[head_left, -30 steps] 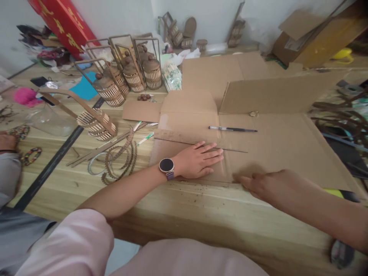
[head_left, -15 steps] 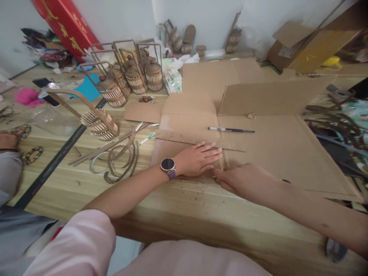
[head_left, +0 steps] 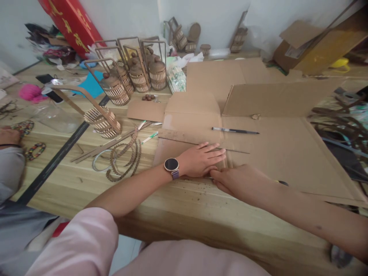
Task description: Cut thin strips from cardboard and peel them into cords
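A pale wooden table (head_left: 184,214) filled most of the view, crossed on its left side by a dark strip (head_left: 57,161). Behind it rose a plain white wall (head_left: 129,15), with a red box (head_left: 71,23) leaning against it. The light was soft and even.

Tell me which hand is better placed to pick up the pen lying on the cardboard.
Probably the left hand: it lies flat on the cardboard, fingertips nearest the pen. The right hand sits nearer the table edge.
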Demonstrator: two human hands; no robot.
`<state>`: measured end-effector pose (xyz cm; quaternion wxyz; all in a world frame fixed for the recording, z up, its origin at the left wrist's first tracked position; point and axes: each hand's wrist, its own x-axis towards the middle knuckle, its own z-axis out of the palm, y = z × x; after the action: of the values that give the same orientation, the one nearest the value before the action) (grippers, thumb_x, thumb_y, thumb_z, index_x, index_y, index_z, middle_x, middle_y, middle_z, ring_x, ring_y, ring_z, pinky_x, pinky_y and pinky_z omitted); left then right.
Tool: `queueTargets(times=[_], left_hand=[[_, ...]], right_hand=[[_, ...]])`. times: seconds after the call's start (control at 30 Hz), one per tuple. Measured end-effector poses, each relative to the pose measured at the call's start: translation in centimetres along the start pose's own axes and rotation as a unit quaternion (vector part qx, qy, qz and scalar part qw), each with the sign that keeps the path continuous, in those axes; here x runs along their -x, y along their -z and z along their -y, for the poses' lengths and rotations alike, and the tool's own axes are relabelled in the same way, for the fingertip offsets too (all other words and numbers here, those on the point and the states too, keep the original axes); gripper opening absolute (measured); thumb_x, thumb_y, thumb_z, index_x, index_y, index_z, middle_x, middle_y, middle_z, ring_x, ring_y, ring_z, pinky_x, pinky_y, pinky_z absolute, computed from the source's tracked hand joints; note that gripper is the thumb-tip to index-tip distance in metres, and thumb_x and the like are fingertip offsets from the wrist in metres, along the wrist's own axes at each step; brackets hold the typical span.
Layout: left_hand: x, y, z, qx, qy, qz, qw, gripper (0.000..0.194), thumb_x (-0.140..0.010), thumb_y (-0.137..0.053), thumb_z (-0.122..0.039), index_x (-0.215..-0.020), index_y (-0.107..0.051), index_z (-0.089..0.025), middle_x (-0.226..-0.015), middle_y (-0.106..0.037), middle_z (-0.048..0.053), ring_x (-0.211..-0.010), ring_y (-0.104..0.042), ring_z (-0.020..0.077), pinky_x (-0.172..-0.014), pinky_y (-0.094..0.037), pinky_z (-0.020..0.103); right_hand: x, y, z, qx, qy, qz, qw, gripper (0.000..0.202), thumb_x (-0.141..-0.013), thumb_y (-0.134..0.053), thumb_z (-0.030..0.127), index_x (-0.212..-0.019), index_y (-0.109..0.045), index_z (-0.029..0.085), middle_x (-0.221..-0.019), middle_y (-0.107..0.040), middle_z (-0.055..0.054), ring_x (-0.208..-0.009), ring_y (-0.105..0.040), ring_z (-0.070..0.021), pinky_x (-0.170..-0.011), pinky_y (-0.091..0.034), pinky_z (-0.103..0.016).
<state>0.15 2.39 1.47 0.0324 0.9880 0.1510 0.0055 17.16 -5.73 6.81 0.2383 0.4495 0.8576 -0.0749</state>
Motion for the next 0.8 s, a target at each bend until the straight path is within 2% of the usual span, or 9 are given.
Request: queueTargets(times=[0.17,0.4,0.5,0.6,0.8], left_hand=[[0.0,0.0,0.0,-0.004,-0.001,0.008,1.000,0.051,-0.108,-0.034,-0.034,-0.156,-0.041,-0.017,-0.168,-0.033,0.005,-0.158,-0.022,0.0260,-0.127,-0.019,0.043],[0.0,0.2,0.0,0.001,-0.006,0.006,1.000,0.054,-0.108,-0.035,-0.037,-0.156,-0.040,-0.014,-0.167,-0.033,0.008,-0.157,-0.024,0.0272,-0.126,-0.023,0.047],[0.1,0.1,0.0,0.001,-0.007,-0.002,1.000,0.053,-0.108,-0.037,-0.037,-0.157,-0.040,-0.016,-0.166,-0.035,0.008,-0.157,-0.025,0.0263,-0.126,-0.023,0.046],[0.1,0.1,0.1,0.001,-0.009,-0.003,1.000,0.053,-0.108,-0.038,-0.037,-0.156,-0.041,-0.016,-0.166,-0.036,0.008,-0.157,-0.025,0.0261,-0.126,-0.022,0.045],[0.2,0.2,0.2,-0.004,-0.007,0.011,1.000,0.055,-0.110,-0.031,-0.040,-0.158,-0.038,-0.016,-0.167,-0.033,0.006,-0.158,-0.022,0.0251,-0.128,-0.017,0.043]], right_hand=[[-0.4,0.5,0.3,0.011,0.003,0.003,1.000,0.027,-0.099,-0.039,0.018,-0.105,-0.066,0.019,-0.075,-0.074,-0.005,-0.060,-0.069,-0.0194,-0.047,-0.023,-0.028],[-0.1,-0.2,0.1,0.023,0.002,-0.018,1.000,0.030,-0.095,-0.044,0.011,-0.115,-0.065,0.019,-0.071,-0.074,-0.006,-0.057,-0.068,-0.0193,-0.046,-0.023,-0.027],[-0.1,-0.5,0.0,0.028,0.001,-0.022,0.999,0.030,-0.095,-0.043,0.010,-0.112,-0.067,0.019,-0.069,-0.073,-0.006,-0.056,-0.069,-0.0206,-0.045,-0.023,-0.028],[0.0,-0.6,-0.1,0.027,0.000,-0.022,0.999,0.027,-0.094,-0.044,0.010,-0.104,-0.067,0.019,-0.067,-0.073,-0.005,-0.054,-0.067,-0.0193,-0.044,-0.021,-0.029],[1.6,-1.5,-1.6,0.024,-0.010,-0.020,0.999,0.026,-0.091,-0.051,0.011,-0.106,-0.069,0.023,-0.062,-0.071,-0.001,-0.054,-0.068,-0.0178,-0.044,-0.014,-0.029]])
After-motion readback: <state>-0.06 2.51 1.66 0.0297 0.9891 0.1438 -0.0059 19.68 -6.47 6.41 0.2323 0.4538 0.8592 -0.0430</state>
